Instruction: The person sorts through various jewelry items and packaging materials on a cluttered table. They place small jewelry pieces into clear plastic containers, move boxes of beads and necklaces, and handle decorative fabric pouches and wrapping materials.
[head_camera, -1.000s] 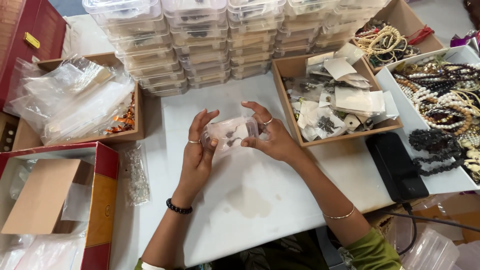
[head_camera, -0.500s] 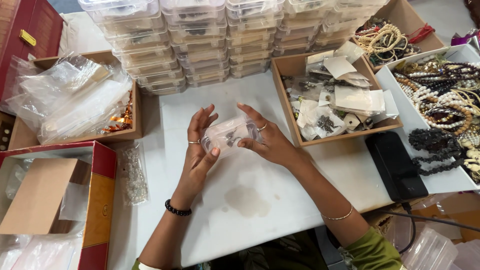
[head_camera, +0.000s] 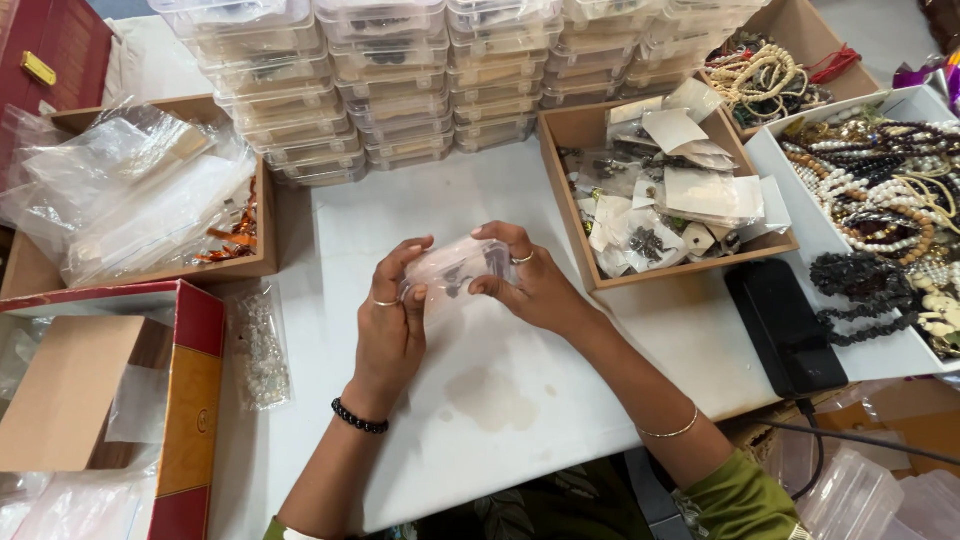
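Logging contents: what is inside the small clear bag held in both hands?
Through the clear bag, a few small dark pieces show. The left hand and right hand cover its ends.

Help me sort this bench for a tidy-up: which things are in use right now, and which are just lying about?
In use: left hand, right hand, both gripping the clear pouch.

Lying about: stacked clear boxes, tray of bags, tray of packets, bead necklaces, black case, red box.
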